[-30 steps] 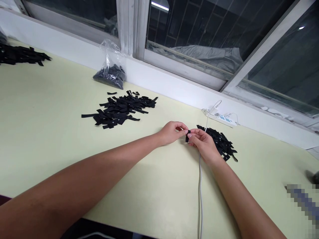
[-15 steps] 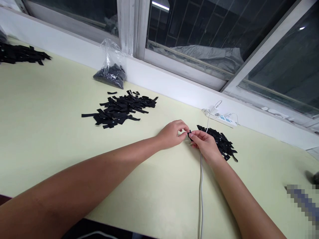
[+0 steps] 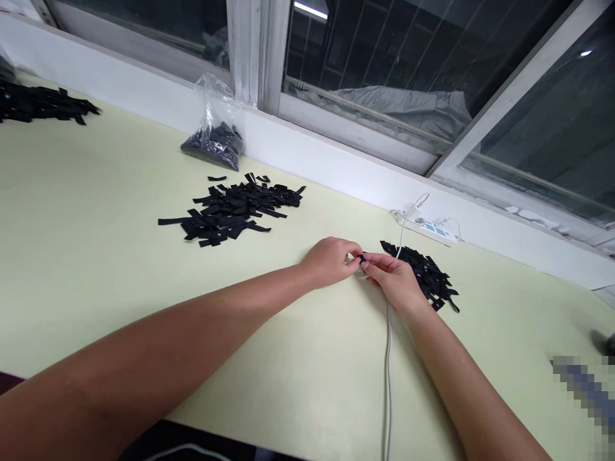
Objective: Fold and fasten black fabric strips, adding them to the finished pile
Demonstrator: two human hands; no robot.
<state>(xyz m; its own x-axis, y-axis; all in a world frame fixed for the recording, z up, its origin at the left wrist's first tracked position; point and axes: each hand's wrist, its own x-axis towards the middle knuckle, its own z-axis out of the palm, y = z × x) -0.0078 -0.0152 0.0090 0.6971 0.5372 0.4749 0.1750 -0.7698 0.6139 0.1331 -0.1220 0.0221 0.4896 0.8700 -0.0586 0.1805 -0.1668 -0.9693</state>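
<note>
Both hands are down closer to the tabletop (image 3: 96, 211) than a second ago, and the small black strip (image 3: 362, 259) that stood out between the fingertips a moment back is now nearly swallowed by them; I read that as the piece being folded or pressed tighter. My left hand (image 3: 331, 261) has curled in, thumb and forefinger pinching the strip from the left, knuckles up. My right hand (image 3: 394, 282) meets it from the other side, fingertips pressed on the same piece, wrist lying over the white cable (image 3: 387, 384) that runs toward me. Both forearms stretch long and low across the tabletop, converging at that one spot. The strip sits right at the meeting point, just left of the small pile (image 3: 425, 274) beside my right hand. Farther left lies the big pile (image 3: 235, 208), with a clear bag (image 3: 216, 134) of more pieces against the wall, and a power strip (image 3: 430, 227) behind the small pile.
</note>
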